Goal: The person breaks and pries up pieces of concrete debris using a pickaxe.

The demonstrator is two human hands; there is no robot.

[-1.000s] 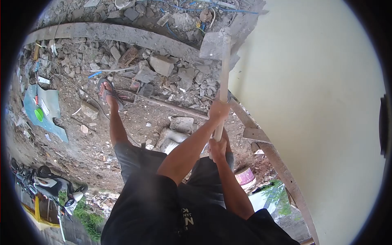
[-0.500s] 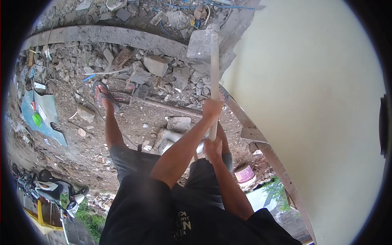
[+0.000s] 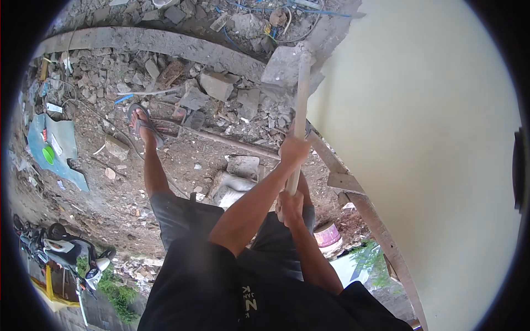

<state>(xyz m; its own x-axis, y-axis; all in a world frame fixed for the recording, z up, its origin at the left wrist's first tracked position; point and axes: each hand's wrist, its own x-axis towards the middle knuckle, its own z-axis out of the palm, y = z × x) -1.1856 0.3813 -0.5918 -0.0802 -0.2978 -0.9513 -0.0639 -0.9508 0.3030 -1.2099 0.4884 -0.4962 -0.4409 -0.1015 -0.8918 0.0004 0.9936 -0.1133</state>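
Observation:
A hoe (image 3: 302,99) with a long pale handle and a broad grey blade (image 3: 281,66) reaches up the middle of the view. The blade is over the rubble beside the pale wall. My left hand (image 3: 295,150) is wrapped round the handle at mid-length. Lower down, near the handle's end, my right hand (image 3: 290,207) is closed round it too. The handle leans slightly to the right at its top.
Broken concrete (image 3: 218,85) and a long pole (image 3: 232,143) lie ahead of my sandalled foot (image 3: 144,124). A pale wall (image 3: 419,138) fills the right. A pink bucket (image 3: 328,235) stands lower right; motorbikes (image 3: 72,248) are lower left.
The hoe's head has shifted a little right and down, and the handle tilts more to the right. Both hands have moved slightly with it and still grip the handle. The view has shifted slightly.

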